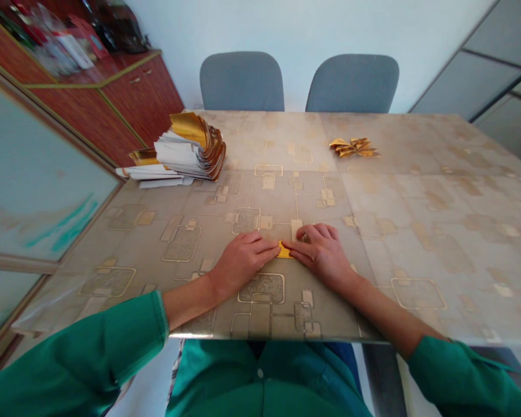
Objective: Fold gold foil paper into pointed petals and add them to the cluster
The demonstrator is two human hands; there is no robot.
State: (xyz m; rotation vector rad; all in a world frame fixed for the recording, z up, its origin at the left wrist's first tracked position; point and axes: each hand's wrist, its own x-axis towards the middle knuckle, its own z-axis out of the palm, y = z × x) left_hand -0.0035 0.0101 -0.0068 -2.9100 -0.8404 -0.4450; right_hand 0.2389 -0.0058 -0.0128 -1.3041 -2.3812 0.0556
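Note:
A small folded piece of gold paper [284,251] lies on the patterned tablecloth in front of me, mostly covered by my fingertips. From the left, my left hand [244,258] presses its fingers, held together, onto that end of the paper. My right hand [323,253] has its thumb and forefinger on the opposite end, while its other fingers curl above the table. Farther off to the right sits a bunch of folded gold paper pieces [353,147]. At the far left is a thick stack of gold and white paper sheets [189,150], bent over at one side.
The table [304,301] carries a glossy cover with rectangle patterns, and its front edge runs close to my body. Two grey chairs [242,81] stand behind it by the wall. A reddish wooden cabinet [134,104] with bags on top is at the back left.

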